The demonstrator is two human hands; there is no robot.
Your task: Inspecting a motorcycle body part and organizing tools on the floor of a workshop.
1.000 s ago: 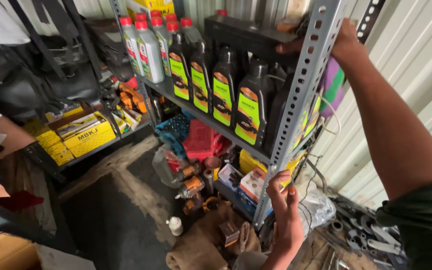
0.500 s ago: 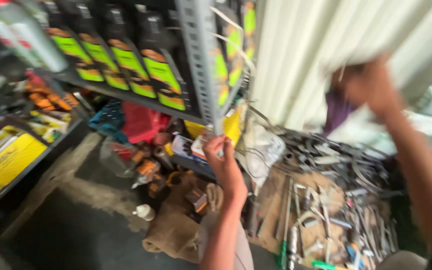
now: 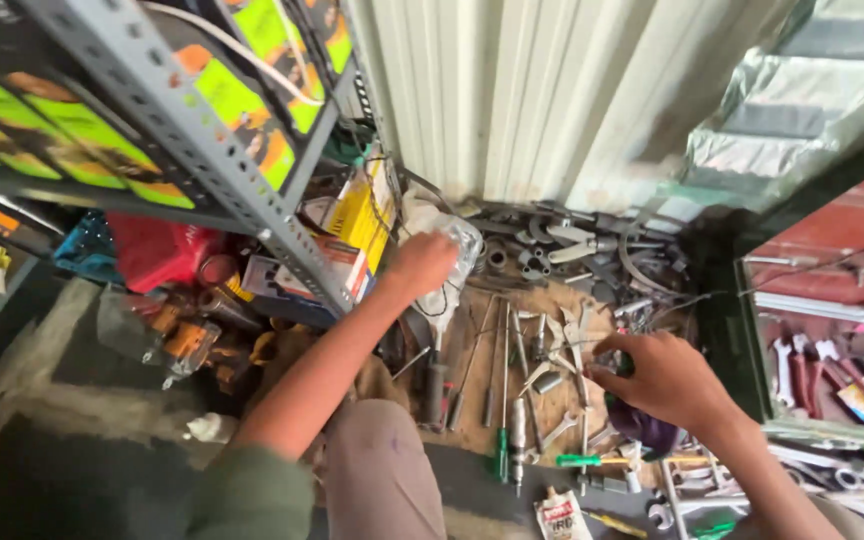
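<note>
The right hand's [image 3: 664,380] grip is curled nearly closed around a small dark object whose shape cannot be made out, held above a purple cloth [image 3: 644,430] among scattered tools. The left hand [image 3: 420,265] closes its grip on a crumpled clear plastic bag [image 3: 457,255], which lies just beside the grey metal shelf post [image 3: 252,215]. The bag is wrinkled and translucent, its long axis running roughly from the shelf toward the corrugated wall [image 3: 512,100]. Screwdrivers [image 3: 504,400] lie lengthwise on the wooden board [image 3: 552,390].
</note>
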